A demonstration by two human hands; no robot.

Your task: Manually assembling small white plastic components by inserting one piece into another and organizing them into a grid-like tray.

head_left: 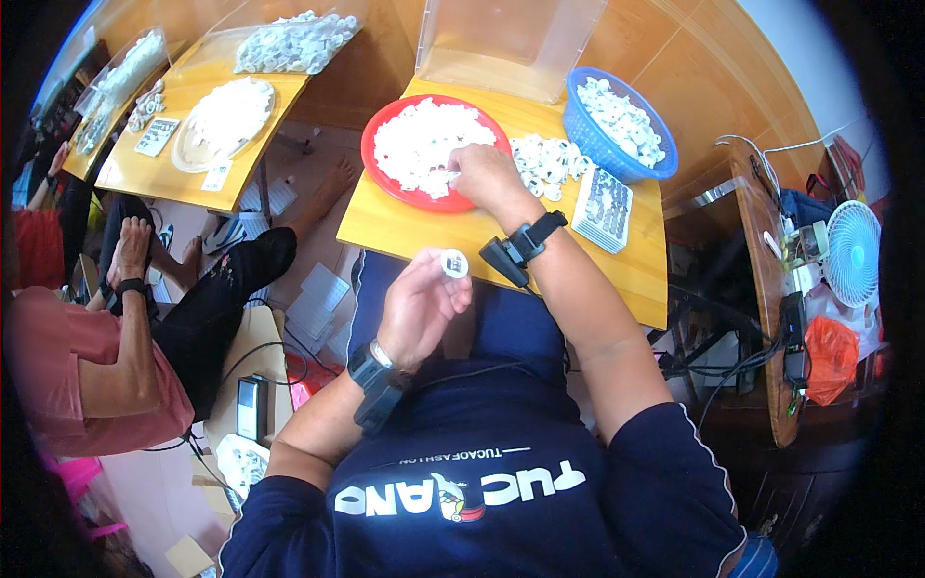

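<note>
My left hand (421,306) is raised in front of the near table edge, palm partly up. Its thumb and fingers pinch a small round white plastic piece (455,263) with a dark rectangular middle. My right hand (489,177) reaches over the rim of a red round tray (372,164). Its fingertips are pressed together among the small white parts (424,135) heaped there, and whatever they grip is too small to make out. To the right of this hand lies a loose pile of round white pieces (544,159) like the one in my left hand.
A blue basket (588,135) of white pieces and a stack of white trays (604,212) stand on the table's right side. Behind is a clear plastic bin (501,43). A co-worker (106,376) sits at left beside another table (125,178). A fan (852,252) stands far right.
</note>
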